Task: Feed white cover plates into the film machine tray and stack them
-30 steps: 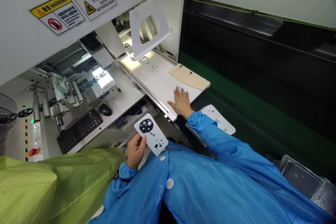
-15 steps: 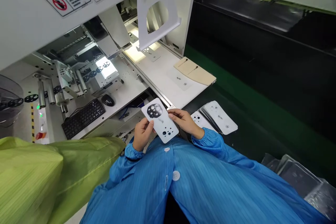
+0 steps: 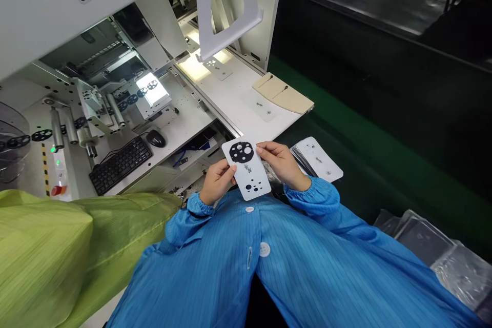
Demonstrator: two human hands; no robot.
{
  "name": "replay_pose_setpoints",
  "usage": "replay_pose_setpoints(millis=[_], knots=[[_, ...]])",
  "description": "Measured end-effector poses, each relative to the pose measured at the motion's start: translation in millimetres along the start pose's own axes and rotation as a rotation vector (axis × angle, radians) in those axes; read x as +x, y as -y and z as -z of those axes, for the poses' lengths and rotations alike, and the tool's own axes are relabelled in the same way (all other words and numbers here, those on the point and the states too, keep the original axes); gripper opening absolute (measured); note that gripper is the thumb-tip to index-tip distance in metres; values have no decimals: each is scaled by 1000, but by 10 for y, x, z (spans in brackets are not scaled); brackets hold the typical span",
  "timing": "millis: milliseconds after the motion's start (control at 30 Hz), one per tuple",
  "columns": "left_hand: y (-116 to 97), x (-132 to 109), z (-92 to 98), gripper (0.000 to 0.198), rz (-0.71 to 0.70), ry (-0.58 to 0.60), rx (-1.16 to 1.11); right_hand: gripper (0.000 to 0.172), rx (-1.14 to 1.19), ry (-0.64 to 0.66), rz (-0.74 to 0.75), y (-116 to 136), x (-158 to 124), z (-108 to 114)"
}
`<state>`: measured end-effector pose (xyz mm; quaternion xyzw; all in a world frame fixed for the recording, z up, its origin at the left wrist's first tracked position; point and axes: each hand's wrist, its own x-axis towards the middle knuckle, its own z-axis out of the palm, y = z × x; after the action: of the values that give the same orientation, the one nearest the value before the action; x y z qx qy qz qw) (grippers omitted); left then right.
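Note:
Between my two hands is a white, rounded-corner phone back panel [image 3: 251, 179] with a black round camera-ring patch near its top and several dark holes lower down. My left hand [image 3: 218, 180] pinches its left edge, thumb on the face. At the upper right edge, my right hand [image 3: 284, 164] grips with thumb and fingers. The panel is tilted a little, its face toward me. Just right of my right hand lies a stack of similar panels [image 3: 321, 159], partly hidden by that hand and sleeve.
A machine bench holds a black keyboard [image 3: 121, 165], a mouse [image 3: 156, 138] and a strip of black discs [image 3: 132, 98] over rollers. A beige board [image 3: 282, 93] lies on the white table [image 3: 226, 93]. Clear plastic trays [image 3: 426, 238] sit at lower right. Someone in a yellow-green garment [image 3: 88, 251] is at left.
The panel has turned more upright and moved slightly right and up, with both hands still on it. The view has shifted, so the machine sits higher in the picture.

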<state>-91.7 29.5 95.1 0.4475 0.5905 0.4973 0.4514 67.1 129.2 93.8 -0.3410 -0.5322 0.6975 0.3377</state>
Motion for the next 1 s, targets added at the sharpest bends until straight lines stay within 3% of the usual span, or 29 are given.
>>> replay_pose_setpoints(millis=[167, 333, 467, 567, 800, 1000], knots=[[-52, -6, 15, 31, -108, -58, -17, 33, -142, -28, 50, 71, -85, 49], [-190, 11, 36, 29, -195, -130, 133, 26, -333, 22, 195, 132, -165, 33], [-282, -7, 0, 30, -250, -175, 277, 15, -654, -195, 622, 157, -223, -51], [-321, -44, -44, 31, -314, -178, 405, 11, -836, -193, 870, 183, -234, -121], [-408, -105, -91, 26, -477, -142, 587, 10, -878, -176, 921, 220, -208, -174], [-453, -112, -86, 27, -572, -123, 666, 13, -815, -145, 874, 260, -223, -166]])
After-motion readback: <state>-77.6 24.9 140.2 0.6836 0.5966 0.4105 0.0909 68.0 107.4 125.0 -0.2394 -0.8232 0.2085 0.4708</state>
